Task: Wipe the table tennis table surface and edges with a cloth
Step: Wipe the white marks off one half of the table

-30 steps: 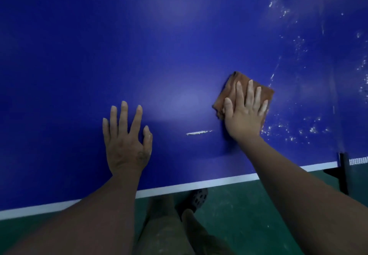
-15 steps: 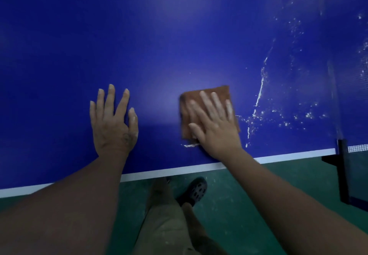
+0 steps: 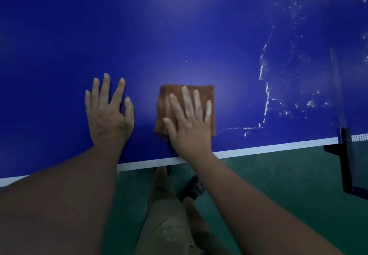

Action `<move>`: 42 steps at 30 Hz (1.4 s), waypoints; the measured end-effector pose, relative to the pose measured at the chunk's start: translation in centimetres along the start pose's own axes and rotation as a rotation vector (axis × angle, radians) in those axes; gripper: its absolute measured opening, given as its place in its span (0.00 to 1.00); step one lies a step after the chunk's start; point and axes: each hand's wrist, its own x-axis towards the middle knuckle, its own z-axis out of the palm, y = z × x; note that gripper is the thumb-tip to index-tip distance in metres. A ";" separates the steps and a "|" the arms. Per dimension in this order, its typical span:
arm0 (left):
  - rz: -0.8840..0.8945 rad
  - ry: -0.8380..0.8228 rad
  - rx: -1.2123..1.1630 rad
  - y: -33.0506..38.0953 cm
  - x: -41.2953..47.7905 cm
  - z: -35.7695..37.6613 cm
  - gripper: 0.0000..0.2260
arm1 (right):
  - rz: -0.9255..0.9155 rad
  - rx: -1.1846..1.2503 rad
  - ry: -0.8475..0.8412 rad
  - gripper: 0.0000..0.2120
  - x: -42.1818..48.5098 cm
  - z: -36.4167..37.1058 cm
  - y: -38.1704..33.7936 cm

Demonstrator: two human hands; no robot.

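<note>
The blue table tennis table point(image 3: 179, 36) fills the upper view, with a white line point(image 3: 258, 150) along its near edge. A folded brown cloth point(image 3: 207, 92) lies flat on it near that edge. My right hand point(image 3: 189, 123) presses on the cloth with straight, spread fingers. My left hand point(image 3: 109, 113) rests flat on the bare blue surface just left of the cloth, fingers spread. White dusty streaks and specks point(image 3: 265, 95) cover the table to the right of the cloth.
A black net post point(image 3: 346, 155) and a strip of net point(image 3: 359, 137) stand at the table's right edge. Below the table edge is green floor point(image 3: 278, 175), with my legs and a dark shoe point(image 3: 192, 190) beside the table.
My right hand has slid the cloth left and toward the near edge, leaving a wiped area and a line of white residue on its right. My left hand has stayed flat on the table.
</note>
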 end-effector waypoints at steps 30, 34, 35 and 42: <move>-0.118 -0.225 0.148 7.2 -3.8 1.1 0.35 | -0.013 -0.118 -0.011 0.30 -13.8 -1.6 16.0; -0.118 -0.222 0.177 11.2 -4.9 2.6 0.36 | 0.143 -0.113 -0.019 0.30 -12.1 -2.7 17.3; -0.115 -0.218 0.171 12.2 -5.0 3.1 0.36 | 0.185 -0.108 0.002 0.29 -11.0 -2.8 16.6; -0.041 -0.166 0.113 15.5 -5.4 5.2 0.33 | 0.098 -0.063 0.023 0.29 -7.7 -1.7 12.3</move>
